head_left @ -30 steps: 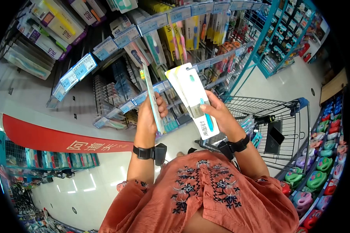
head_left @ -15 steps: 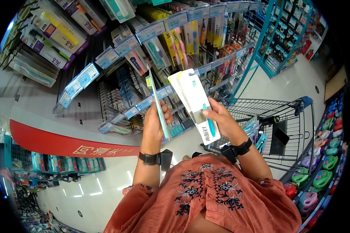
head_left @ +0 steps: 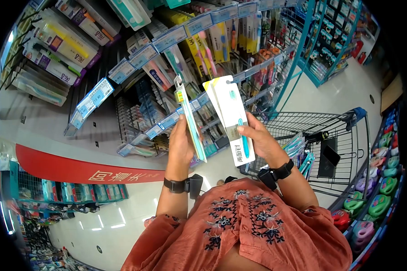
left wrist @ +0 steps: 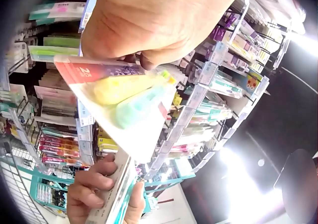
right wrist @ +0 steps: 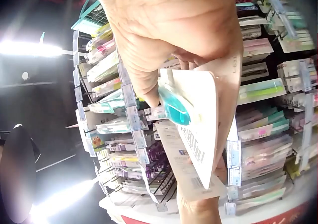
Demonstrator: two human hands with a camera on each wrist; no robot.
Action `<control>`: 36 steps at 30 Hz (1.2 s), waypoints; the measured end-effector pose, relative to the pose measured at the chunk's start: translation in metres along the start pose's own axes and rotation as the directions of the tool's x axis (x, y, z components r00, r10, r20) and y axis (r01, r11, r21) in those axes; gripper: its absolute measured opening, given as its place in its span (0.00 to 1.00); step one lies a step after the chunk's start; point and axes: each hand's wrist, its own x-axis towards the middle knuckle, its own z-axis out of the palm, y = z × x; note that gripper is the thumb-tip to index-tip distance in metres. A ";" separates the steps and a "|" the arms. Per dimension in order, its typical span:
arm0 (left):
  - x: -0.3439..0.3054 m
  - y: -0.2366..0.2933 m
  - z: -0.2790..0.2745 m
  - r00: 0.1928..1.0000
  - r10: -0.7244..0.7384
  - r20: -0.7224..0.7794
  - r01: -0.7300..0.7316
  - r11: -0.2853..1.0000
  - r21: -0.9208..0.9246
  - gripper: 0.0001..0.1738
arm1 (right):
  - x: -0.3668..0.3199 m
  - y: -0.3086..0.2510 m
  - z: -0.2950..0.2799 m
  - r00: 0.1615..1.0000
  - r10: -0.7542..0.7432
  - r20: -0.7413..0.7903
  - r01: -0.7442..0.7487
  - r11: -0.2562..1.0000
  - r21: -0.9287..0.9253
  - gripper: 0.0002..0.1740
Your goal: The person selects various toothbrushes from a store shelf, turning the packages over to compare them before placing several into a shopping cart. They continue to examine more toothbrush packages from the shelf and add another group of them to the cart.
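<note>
In the head view my left hand [head_left: 181, 143] grips a slim toothbrush pack [head_left: 193, 131], tilted nearly edge-on. The left wrist view shows that pack [left wrist: 134, 97] from its face, with a yellow and a mint brush handle and a red "2" corner. My right hand [head_left: 261, 139] pinches white-carded toothbrush packs [head_left: 234, 101], fanned one behind another, thumb on the front card beside its teal brush. In the right wrist view the front pack [right wrist: 201, 120] has its clear blister toward the camera. The two hands are apart, with the cards facing each other at an angle.
Racks of hanging toothbrushes [head_left: 203, 52] with price-label strips [head_left: 92, 100] stand in front. A shopping cart [head_left: 298, 122] at my right holds several packs [head_left: 305, 158] and a dark phone [head_left: 331, 155]. Bottles [head_left: 380, 205] line the far right shelf; a red banner [head_left: 68, 165] crosses the left.
The left hand's pack has turned from edge-on to show more of its face, and its fingers have slipped behind it. The right hand's packs have tipped slightly more upright.
</note>
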 end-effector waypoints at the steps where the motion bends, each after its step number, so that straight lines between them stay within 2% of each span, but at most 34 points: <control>1: 0.001 -0.001 0.000 1.000 0.019 0.000 -0.019 1.000 0.022 0.19 | 0.000 0.000 -0.002 1.000 0.002 0.000 -0.002 1.000 0.024 0.36; 4: -0.004 0.003 0.006 0.998 0.032 0.045 -0.036 0.996 0.086 0.20 | 0.001 -0.001 -0.002 1.000 0.018 0.003 -0.019 0.995 0.097 0.37; 5: -0.001 0.000 0.006 0.999 0.036 0.005 -0.037 0.993 0.109 0.18 | 0.001 -0.003 0.000 1.000 0.026 0.005 -0.026 0.992 0.122 0.38; 8: -0.007 0.002 0.018 0.999 0.045 0.027 -0.049 0.987 0.154 0.16 | 0.000 -0.015 0.017 0.995 0.030 0.094 -0.043 0.990 0.137 0.43; 9: -0.005 -0.002 0.016 0.998 0.059 0.036 -0.064 0.981 0.182 0.17 | 0.005 -0.007 0.013 0.997 0.013 0.080 -0.020 0.995 0.097 0.44; 12: 0.000 -0.012 0.012 0.995 0.085 0.049 -0.095 0.960 0.264 0.15 | 0.009 0.000 0.013 0.999 0.010 0.048 -0.014 0.997 0.076 0.44; 13: 0.001 -0.013 0.013 0.994 0.094 0.054 -0.106 0.951 0.290 0.14 | 0.006 -0.007 0.018 0.994 0.070 0.089 -0.079 0.992 0.094 0.42; 16: -0.005 -0.007 0.024 0.992 0.078 0.104 -0.108 0.939 0.327 0.14 | 0.006 -0.006 0.019 0.992 0.051 0.113 -0.062 0.993 0.102 0.40; 17: -0.003 -0.001 0.021 0.991 0.015 0.133 -0.068 0.913 0.403 0.14 | 0.007 -0.003 0.016 0.994 0.027 0.110 -0.039 0.993 0.109 0.39; 20: 0.022 0.017 0.021 0.964 0.236 0.124 -0.266 0.887 0.377 0.16 | 0.004 -0.007 0.016 0.996 0.040 0.079 -0.055 0.978 0.199 0.38; 22: 0.037 0.054 0.031 0.912 0.392 0.125 -0.411 0.854 0.320 0.21 | 0.003 -0.005 0.012 0.995 0.050 0.081 -0.065 0.979 0.192 0.38; 24: 0.051 0.082 0.043 0.863 0.486 0.137 -0.503 0.852 0.144 0.19 | 0.001 -0.007 0.012 0.995 0.060 0.081 -0.075 0.977 0.199 0.38; 30: 0.073 0.106 0.055 0.887 0.435 0.156 -0.429 0.901 -0.070 0.18 | -0.001 -0.002 0.008 0.997 0.051 0.055 -0.060 0.983 0.175 0.39; 33: 0.075 0.103 0.056 0.859 0.498 0.121 -0.495 0.867 -0.060 0.22 | 0.000 0.000 0.003 0.997 0.061 0.054 -0.068 0.985 0.159 0.39; 36: 0.077 0.103 0.051 0.868 0.473 0.152 -0.469 0.881 -0.064 0.21 | -0.001 -0.002 0.004 0.998 0.050 0.047 -0.057 0.987 0.152 0.39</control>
